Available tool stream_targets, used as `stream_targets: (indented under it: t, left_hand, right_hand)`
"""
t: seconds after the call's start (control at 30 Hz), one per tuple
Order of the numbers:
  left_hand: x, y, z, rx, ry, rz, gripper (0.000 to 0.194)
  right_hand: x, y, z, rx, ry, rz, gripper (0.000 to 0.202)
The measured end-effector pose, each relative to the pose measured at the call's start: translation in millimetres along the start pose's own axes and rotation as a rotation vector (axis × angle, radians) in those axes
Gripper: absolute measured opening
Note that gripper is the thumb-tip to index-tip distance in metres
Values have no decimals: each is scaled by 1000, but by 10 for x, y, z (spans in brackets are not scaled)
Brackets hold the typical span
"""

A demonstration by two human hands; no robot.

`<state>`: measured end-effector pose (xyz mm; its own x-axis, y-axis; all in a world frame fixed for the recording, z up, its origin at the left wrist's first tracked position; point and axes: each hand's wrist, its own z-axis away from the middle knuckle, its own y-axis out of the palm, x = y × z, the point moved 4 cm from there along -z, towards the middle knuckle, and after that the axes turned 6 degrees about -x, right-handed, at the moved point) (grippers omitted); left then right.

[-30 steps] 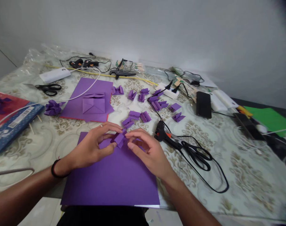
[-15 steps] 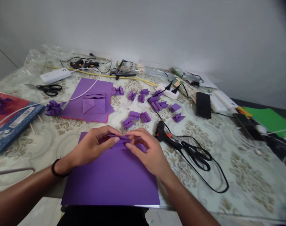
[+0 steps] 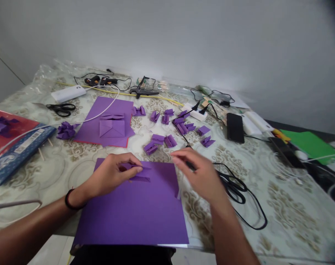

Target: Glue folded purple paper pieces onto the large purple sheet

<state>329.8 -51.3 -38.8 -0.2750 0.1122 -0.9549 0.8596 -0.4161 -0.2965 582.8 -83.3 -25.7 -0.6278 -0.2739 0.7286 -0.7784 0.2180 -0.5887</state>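
Observation:
My left hand pinches a small folded purple paper piece between thumb and fingers. It is above a large purple sheet at the table's front edge. My right hand is off to the right, apart from that piece. Its thumb and index finger are drawn together over the table, and whether anything thin is between them is too small to tell. Under this hand, the black glue gun is mostly hidden. Black-handled scissors lie just right of it.
Several folded purple paper pieces lie beyond the sheet. Farther left are a purple folded envelope shape, a crumpled purple paper flower and another pair of scissors. A phone, a power strip and cables occupy the back right.
My right hand has left the folded piece and moved right, over the glue gun. My left hand keeps hold of the piece. The view has shifted slightly.

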Motion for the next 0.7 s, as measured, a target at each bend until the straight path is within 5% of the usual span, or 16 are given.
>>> stream_targets:
  t: [0.13,0.27,0.43,0.7]
  left_hand:
    - [31,-15,-3,-67,2,117,11]
    - [100,-4,-10,-102,12,237,19]
    - [55,-10,-24,-21,87,128,15]
    - [-84,-14,14,26,146,-19,14]
  right_hand:
    - [-659,-480,66,-67,135,419,22]
    - [-1042,-493,183,112,275,447,31]
    - [-1011,-396,161,136,260,462,27]
    - [-864,-604,141,-206,250,365,16]
